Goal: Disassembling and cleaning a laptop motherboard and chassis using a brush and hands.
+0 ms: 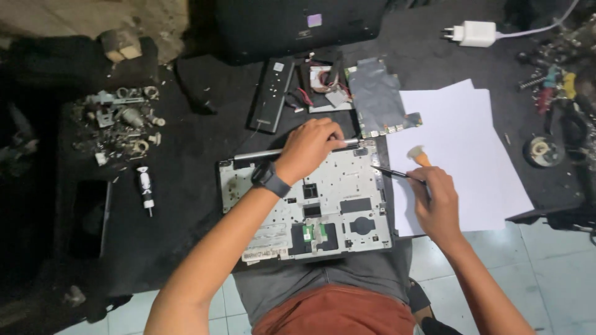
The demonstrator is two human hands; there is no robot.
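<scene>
On the dark mat, laptop base (pixel 310 208) mid-teardown: left hand (pixel 308 147) curled over hinge bar (pixel 298 151), right hand (pixel 436 201) pinching thin tool (pixel 391 172), tip at case edge. Probably needs careful prying next

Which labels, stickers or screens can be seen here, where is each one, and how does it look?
Strip label: lower left edge of the grey laptop chassis, long, white with dark print.
Square sticker: on the black device at the top, small, pale purple.
Small tag: upper end of the long black part, white, roughly square.
No lit screen shows.
</scene>
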